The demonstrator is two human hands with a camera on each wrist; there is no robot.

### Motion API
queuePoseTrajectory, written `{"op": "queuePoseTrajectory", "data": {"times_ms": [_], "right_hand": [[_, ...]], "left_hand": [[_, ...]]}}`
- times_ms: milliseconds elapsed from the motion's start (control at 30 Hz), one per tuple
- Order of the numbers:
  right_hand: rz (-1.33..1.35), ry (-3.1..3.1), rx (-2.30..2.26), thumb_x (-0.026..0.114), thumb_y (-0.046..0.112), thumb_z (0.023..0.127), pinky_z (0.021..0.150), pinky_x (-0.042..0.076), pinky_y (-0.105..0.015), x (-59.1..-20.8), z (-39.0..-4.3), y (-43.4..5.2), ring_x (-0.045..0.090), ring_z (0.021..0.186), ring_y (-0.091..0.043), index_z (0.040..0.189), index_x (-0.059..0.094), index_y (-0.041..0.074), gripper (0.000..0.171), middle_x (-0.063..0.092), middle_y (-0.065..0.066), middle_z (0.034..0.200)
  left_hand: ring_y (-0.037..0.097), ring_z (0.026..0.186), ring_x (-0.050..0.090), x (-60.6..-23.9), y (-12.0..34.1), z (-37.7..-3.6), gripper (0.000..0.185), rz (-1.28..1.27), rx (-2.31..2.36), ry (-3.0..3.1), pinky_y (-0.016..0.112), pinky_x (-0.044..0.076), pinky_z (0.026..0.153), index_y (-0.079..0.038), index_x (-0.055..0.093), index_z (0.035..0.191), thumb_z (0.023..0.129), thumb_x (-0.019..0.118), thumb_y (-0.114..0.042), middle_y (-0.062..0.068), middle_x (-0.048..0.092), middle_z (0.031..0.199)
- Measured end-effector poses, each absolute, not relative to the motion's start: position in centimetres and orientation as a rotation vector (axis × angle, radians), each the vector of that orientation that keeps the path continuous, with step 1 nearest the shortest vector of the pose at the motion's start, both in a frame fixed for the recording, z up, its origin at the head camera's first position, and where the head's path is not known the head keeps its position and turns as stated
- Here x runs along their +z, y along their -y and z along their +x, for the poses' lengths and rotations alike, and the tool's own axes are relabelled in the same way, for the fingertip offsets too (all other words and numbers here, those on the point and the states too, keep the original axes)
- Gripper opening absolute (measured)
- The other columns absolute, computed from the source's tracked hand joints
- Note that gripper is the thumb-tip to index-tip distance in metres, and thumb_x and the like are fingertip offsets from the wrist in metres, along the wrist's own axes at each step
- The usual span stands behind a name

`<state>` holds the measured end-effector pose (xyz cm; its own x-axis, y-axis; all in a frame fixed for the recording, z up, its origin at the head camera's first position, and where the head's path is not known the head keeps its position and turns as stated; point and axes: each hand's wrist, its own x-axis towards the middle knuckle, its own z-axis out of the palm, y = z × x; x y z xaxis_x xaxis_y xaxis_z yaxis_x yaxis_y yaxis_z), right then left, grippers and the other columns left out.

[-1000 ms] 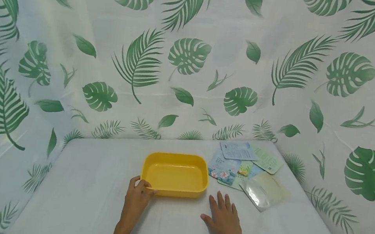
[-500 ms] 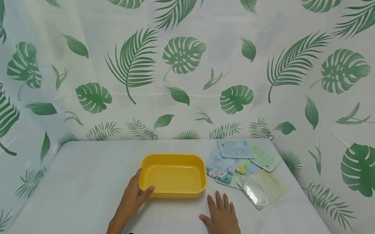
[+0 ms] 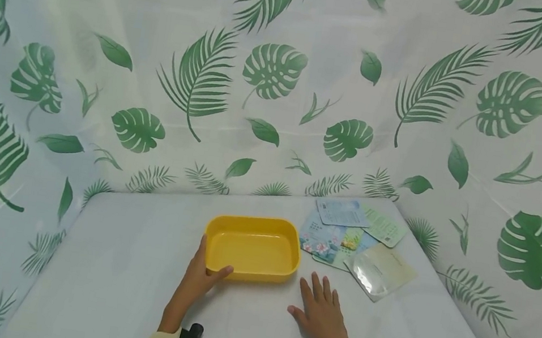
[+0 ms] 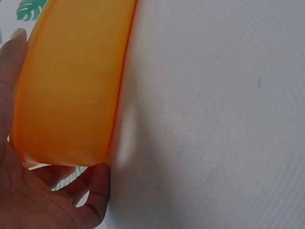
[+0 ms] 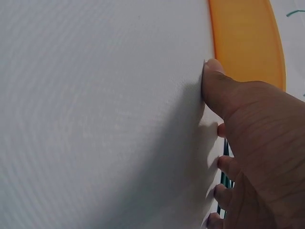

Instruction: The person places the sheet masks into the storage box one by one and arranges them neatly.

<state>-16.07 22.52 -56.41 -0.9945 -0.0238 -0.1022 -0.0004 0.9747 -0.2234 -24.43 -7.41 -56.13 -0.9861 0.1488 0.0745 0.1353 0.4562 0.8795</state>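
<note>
- The yellow plastic tray (image 3: 252, 247) with round corners sits in the middle of the white counter (image 3: 122, 281).
- The left hand (image 3: 200, 278) holds the tray's corner at 7 o'clock, thumb along the near wall and fingers up the left side.
- The right hand (image 3: 321, 314) lies flat on the counter at 5 o'clock from the tray, fingers spread, holding nothing.
- Flat printed packets (image 3: 344, 236) lie at 3 o'clock from the tray.

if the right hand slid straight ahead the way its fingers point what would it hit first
Probably the near right corner of the yellow tray. The right hand lies flat on the table, fingers aimed up and slightly left; the sachets sit further right.
</note>
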Motion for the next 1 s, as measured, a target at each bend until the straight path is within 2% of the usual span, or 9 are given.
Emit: {"op": "queuePoseTrajectory", "data": {"times_ms": [300,400,500,600,733,867,1000], "right_hand": [[-0.016,-2.988,-0.373,0.065,0.051,0.088,0.115,0.015,-0.067,-55.8,-17.0,-22.4,0.013,0.148,-0.046,0.148,0.041,0.011,0.076,0.021,-0.020,0.161],[-0.011,-2.989,-0.383,0.067,0.048,0.088,0.114,0.021,-0.066,-55.5,-17.6,-22.4,0.020,0.146,-0.047,0.145,0.045,0.009,0.072,0.028,-0.021,0.158],[0.104,-2.988,-0.534,0.065,0.040,0.092,0.111,0.030,-0.063,-55.1,-18.4,-22.7,0.031,0.142,-0.045,0.139,0.052,0.007,0.059,0.039,-0.022,0.152],[0.311,-3.013,-0.835,0.060,0.029,0.097,0.104,0.042,-0.058,-54.6,-19.5,-23.5,0.047,0.130,-0.040,0.130,0.058,0.003,0.042,0.052,-0.022,0.139],[0.550,-3.080,-1.177,0.057,0.018,0.098,0.087,0.053,-0.048,-54.6,-21.2,-25.1,0.062,0.101,-0.035,0.113,0.062,-0.005,0.028,0.065,-0.024,0.110],[0.728,-3.083,-1.261,0.058,0.017,0.096,0.069,0.053,-0.040,-55.2,-22.3,-26.4,0.063,0.082,-0.031,0.100,0.063,-0.009,0.027,0.067,-0.025,0.092],[0.855,-3.006,-1.332,0.057,0.020,0.096,0.058,0.048,-0.030,-55.7,-23.1,-27.1,0.063,0.066,-0.024,0.097,0.062,-0.010,0.030,0.067,-0.021,0.079]], "left_hand": [[0.037,0.144,0.031,-55.7,7.3,-24.7,0.119,0.247,1.657,-2.687,0.056,0.025,0.117,-0.006,-0.001,0.157,0.078,0.079,-0.044,0.020,0.021,0.161],[0.037,0.143,0.032,-55.8,7.3,-24.8,0.119,0.238,1.673,-2.693,0.056,0.026,0.117,-0.005,0.000,0.157,0.078,0.080,-0.044,0.021,0.021,0.161],[0.037,0.143,0.032,-56.0,7.2,-24.9,0.119,0.225,1.666,-2.693,0.056,0.026,0.117,-0.006,0.000,0.157,0.078,0.080,-0.044,0.021,0.021,0.161],[0.039,0.143,0.031,-56.2,7.1,-24.9,0.119,0.212,1.653,-2.687,0.058,0.026,0.116,-0.006,0.000,0.157,0.078,0.080,-0.044,0.022,0.021,0.160],[0.040,0.143,0.031,-56.4,6.8,-24.9,0.119,0.201,1.662,-2.678,0.059,0.026,0.116,-0.006,0.001,0.157,0.077,0.079,-0.045,0.022,0.022,0.160],[0.040,0.143,0.031,-56.6,6.7,-24.8,0.120,0.179,1.647,-2.682,0.058,0.026,0.116,-0.007,0.001,0.157,0.077,0.079,-0.047,0.022,0.023,0.160],[0.039,0.143,0.032,-56.7,6.7,-24.5,0.120,0.148,1.651,-2.673,0.059,0.026,0.116,-0.008,0.001,0.158,0.076,0.080,-0.047,0.021,0.024,0.159]]}}
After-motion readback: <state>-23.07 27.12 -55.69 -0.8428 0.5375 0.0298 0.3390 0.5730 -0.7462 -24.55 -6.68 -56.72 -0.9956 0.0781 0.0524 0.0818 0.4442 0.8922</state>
